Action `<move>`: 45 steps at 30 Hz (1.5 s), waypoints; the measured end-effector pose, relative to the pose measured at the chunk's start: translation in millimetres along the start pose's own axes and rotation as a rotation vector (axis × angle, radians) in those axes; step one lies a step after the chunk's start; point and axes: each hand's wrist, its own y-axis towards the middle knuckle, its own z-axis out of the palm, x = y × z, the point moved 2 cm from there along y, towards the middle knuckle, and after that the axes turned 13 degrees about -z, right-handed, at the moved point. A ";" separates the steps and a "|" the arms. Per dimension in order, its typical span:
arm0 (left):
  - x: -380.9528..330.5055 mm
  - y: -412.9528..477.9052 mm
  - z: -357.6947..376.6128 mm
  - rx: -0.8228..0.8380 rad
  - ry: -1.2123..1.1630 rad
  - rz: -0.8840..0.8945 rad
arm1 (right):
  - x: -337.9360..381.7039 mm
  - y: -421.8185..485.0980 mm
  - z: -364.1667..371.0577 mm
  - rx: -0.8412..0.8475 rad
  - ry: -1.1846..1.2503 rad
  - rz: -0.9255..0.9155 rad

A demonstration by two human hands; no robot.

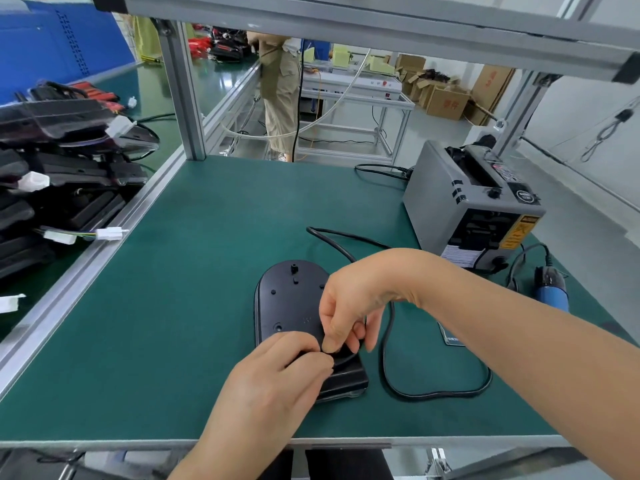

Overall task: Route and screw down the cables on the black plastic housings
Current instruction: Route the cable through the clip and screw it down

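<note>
One black plastic housing (291,299) is lying flat on the green bench (173,306), close to the front edge and a little right of its middle, with its rounded end pointing toward the far edge. Both hands are working over its near end, so that end is sitting largely beneath them. The left hand (277,372) is resting on the near end with its fingers curled around it. The right hand (349,306) is reaching in from the right, bent down at the wrist, and is pinching the one black cable (433,396) between thumb and fingers just where the left fingertips are meeting it.

From that pinch the cable is running off the housing's right side, looping toward the front edge, then passing under the right forearm and trailing toward the far edge.

Toward the right edge one grey tape dispenser (467,202) is standing, and one blue electric screwdriver (550,289) is lying near it. On the neighbouring bench to the left, a pile of black housings (52,168) with white connectors is sitting; their number cannot be counted.
</note>
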 end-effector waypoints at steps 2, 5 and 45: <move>0.1 0.5 0.0 0.000 -0.009 -0.008 | -5.3 -3.4 1.1 -0.019 0.040 -0.039; 0.0 0.5 -0.2 -0.001 -0.024 -0.019 | -11.7 -8.6 4.2 -0.055 0.130 -0.093; 1.2 1.0 4.0 -0.080 -0.019 0.007 | -234.4 -167.4 1.2 -1.063 0.326 0.785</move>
